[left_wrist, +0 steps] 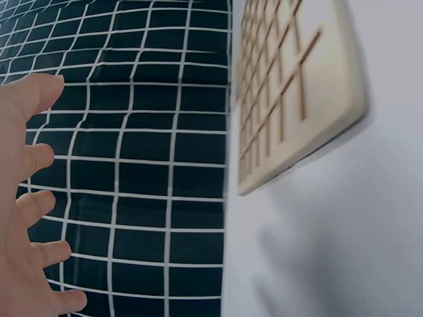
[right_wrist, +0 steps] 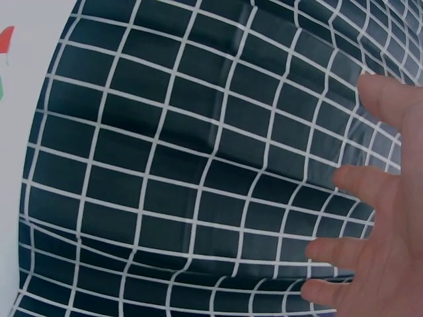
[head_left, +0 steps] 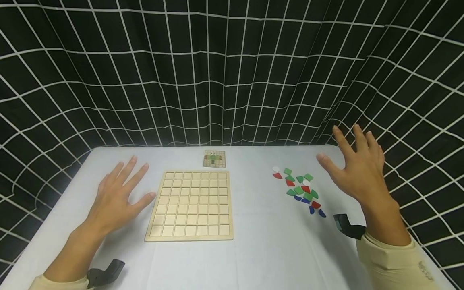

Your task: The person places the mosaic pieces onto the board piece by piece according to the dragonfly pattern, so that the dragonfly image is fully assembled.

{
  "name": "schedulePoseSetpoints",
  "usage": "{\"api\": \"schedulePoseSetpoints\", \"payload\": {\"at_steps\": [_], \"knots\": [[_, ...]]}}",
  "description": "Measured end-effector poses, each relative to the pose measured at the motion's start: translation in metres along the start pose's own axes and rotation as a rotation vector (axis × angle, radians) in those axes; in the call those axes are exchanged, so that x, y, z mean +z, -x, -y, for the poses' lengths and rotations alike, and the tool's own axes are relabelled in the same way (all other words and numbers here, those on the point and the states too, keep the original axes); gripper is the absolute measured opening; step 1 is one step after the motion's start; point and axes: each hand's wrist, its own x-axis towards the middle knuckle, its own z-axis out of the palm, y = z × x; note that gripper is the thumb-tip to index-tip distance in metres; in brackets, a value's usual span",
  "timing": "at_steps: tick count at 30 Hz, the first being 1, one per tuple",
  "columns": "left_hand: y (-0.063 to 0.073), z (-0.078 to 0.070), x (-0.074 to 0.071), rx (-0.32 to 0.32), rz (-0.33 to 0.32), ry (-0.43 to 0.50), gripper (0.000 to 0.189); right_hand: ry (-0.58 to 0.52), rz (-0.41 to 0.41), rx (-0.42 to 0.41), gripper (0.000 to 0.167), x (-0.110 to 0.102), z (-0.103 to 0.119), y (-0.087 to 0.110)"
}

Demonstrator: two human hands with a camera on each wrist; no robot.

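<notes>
A square wooden grid board (head_left: 192, 204) lies on the white table, left of centre, its recessed squares bare. My left hand (head_left: 115, 199) is held over the table just left of the board, fingers spread and holding nothing. To the right lies a loose scatter of small flat pieces in green, red, blue and white, among them a green square (head_left: 288, 171) and a red piece (head_left: 316, 205). Beyond them, my right hand (head_left: 357, 169) hovers at the table's right side with fingers apart and nothing in it. In the left wrist view the board's corner (left_wrist: 330, 112) shows close by.
A small printed card (head_left: 214, 158) with a green pattern on a grid lies behind the board. Black cloth with white grid lines (head_left: 232, 72) hangs along the table's back and sides. Dark wrist mounts (head_left: 105, 274) sit at both sleeves.
</notes>
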Motion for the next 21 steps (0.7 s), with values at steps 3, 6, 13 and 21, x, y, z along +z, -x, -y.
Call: {"api": "schedulePoseSetpoints", "payload": {"at_steps": [3,6,13,21], "knots": [[0.005,0.001,0.007,0.009,0.012,0.019,0.073,0.0,-0.002,0.0,0.076,0.005,-0.001,0.001],[0.01,0.002,0.013,0.007,0.033,0.034,0.073,-0.008,0.004,0.007,0.076,0.01,-0.002,0.002],[0.02,0.005,0.027,0.005,0.096,0.092,0.071,-0.069,-0.006,0.003,0.074,0.026,-0.006,0.007],[0.026,0.008,0.033,0.041,0.173,0.151,0.062,-0.1,0.001,0.023,0.072,0.041,-0.01,0.007]]}}
